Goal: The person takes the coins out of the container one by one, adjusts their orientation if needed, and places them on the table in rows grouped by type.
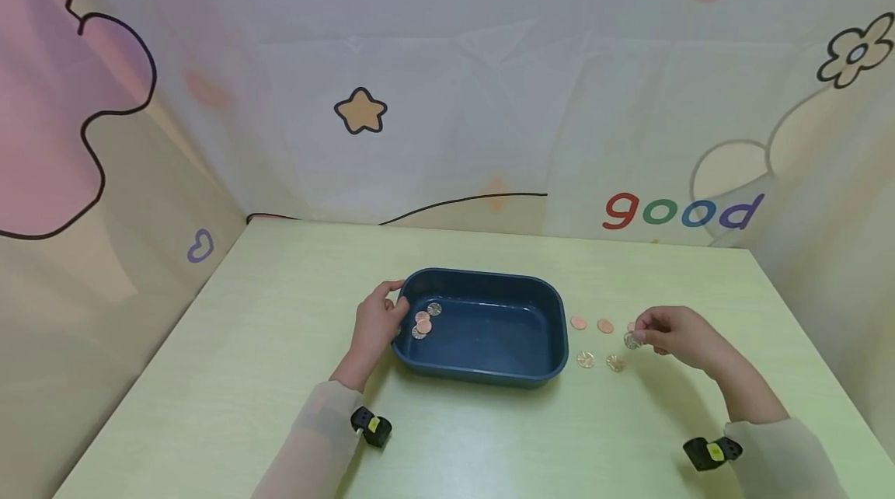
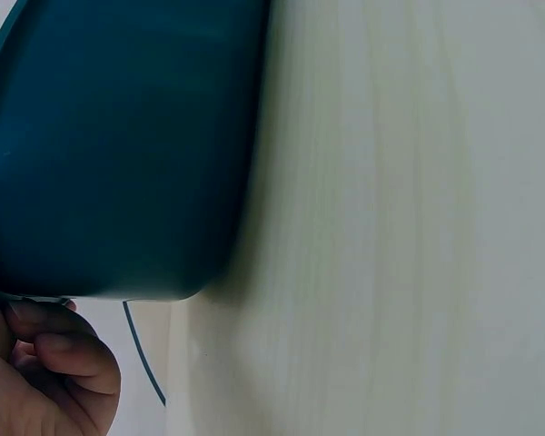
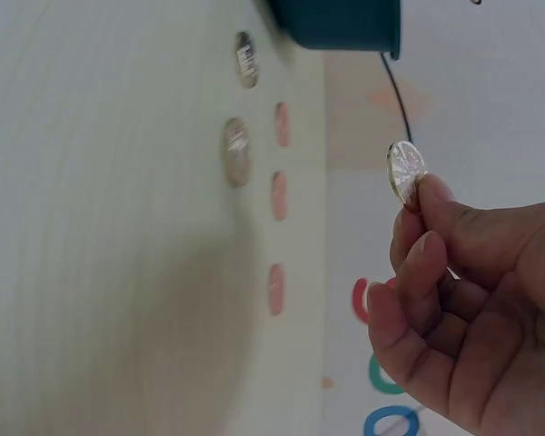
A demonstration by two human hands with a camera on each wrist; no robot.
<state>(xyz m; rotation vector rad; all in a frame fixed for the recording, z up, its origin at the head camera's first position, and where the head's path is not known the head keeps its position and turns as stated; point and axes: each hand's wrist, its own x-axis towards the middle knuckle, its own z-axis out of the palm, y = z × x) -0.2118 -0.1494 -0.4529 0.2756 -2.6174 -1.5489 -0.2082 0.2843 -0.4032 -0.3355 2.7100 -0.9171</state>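
My left hand (image 1: 376,322) grips the left end of a dark blue tray (image 1: 482,375), its thumb over the rim; in the left wrist view, curled fingers (image 2: 77,359) meet the tray's end wall. Inside the tray, near that hand, lie several coins (image 1: 423,326), pinkish and shiny ones, some overlapping. Right of the tray, my right hand (image 1: 674,334) pinches a shiny coin (image 3: 405,173) between thumb and fingertips, held up off the table. Two shiny coins (image 1: 585,359) and three pinkish coins (image 3: 280,195) lie on the table close by; one pinkish coin is partly hidden behind the right hand in the head view.
The pale wood-grain table (image 1: 231,375) runs back to a printed cloth (image 1: 447,134) that hangs behind and along both sides. Each wrist bears a small black camera (image 1: 372,427). Free table surface stretches left of the tray and in front of it.
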